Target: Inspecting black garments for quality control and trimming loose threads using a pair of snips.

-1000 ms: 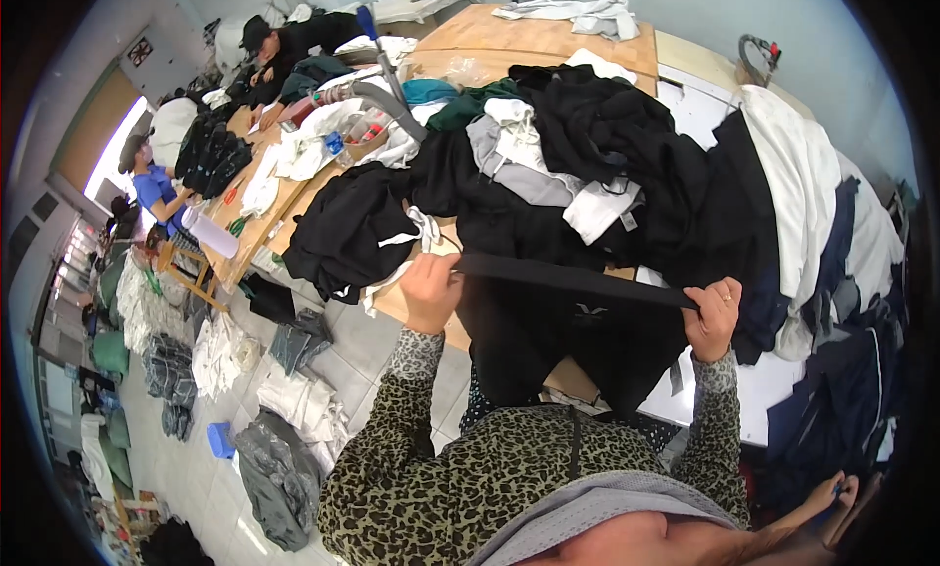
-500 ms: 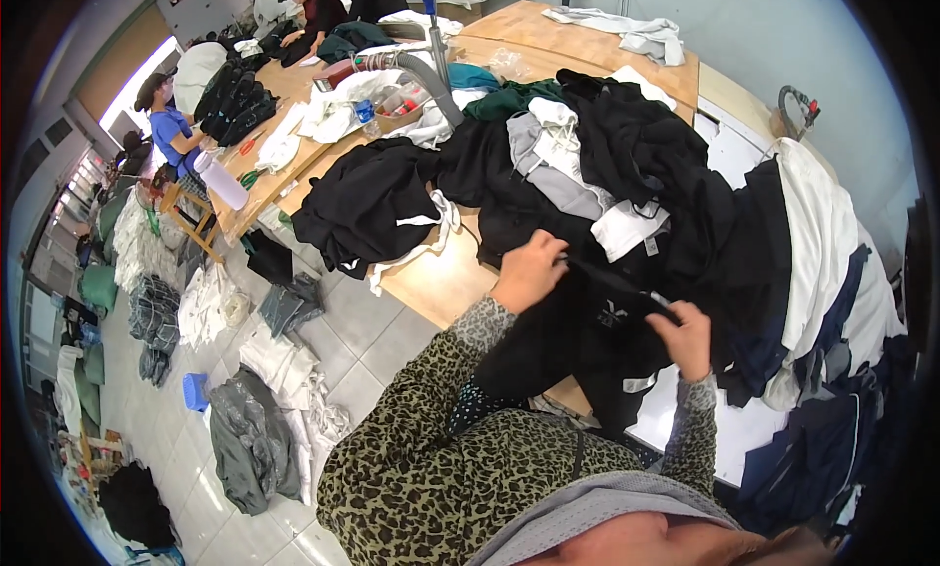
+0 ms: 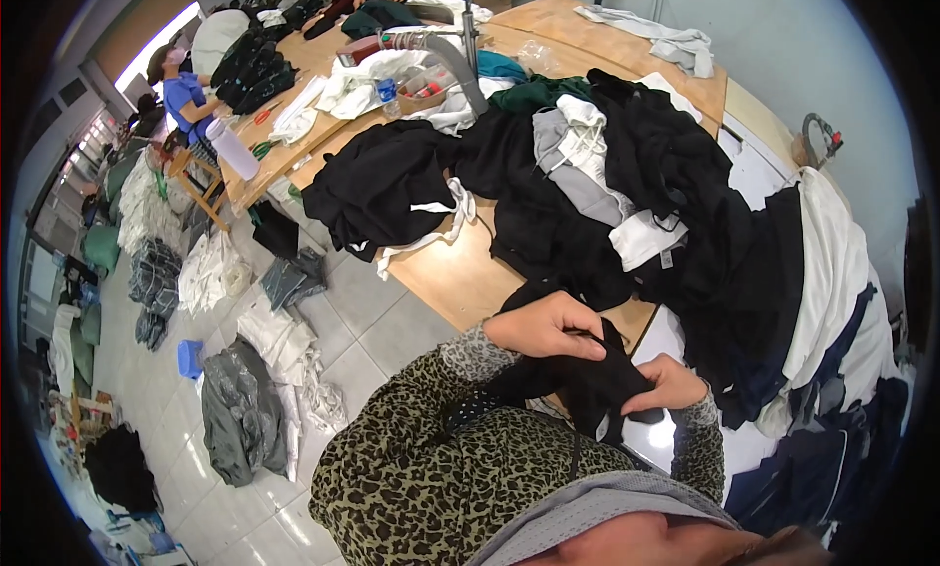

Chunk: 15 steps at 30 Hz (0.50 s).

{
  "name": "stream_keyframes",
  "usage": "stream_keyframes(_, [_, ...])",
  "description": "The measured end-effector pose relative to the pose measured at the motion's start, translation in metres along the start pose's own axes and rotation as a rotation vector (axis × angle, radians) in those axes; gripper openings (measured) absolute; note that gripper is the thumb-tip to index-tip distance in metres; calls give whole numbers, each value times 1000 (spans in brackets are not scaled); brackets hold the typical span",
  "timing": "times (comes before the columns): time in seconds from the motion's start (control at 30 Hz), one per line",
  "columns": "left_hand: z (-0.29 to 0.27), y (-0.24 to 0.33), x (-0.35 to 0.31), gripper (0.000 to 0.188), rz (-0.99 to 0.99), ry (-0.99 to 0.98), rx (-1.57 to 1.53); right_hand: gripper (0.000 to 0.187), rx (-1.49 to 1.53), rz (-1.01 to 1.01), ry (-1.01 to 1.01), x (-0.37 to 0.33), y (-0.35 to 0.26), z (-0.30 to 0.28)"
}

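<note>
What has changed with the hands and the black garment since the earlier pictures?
The left hand and right hand came closer together and toward the body. The black garment, first stretched wide between them, is now bunched; both hands are on it. The clothes pile stayed on the table.

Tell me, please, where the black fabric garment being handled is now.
In the head view, the black fabric garment is low, right of centre, between the left hand and right hand, near the pale wooden tabletop.
</note>
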State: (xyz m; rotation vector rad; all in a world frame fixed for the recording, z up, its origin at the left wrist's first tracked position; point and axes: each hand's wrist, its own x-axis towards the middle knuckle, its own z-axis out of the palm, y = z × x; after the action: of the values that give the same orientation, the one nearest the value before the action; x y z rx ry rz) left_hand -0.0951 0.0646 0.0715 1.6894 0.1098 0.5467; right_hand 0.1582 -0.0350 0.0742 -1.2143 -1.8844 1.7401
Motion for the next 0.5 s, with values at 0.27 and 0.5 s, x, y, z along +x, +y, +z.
stream_keyframes(0.27, [-32, 11, -33, 13, -192, 437, -150, 22, -190, -115, 247, -25, 17, -17])
stream_keyframes(0.5, [-61, -25, -47, 23, -221, 664, 267, 19, -324, -69, 826, -56, 35, -39])
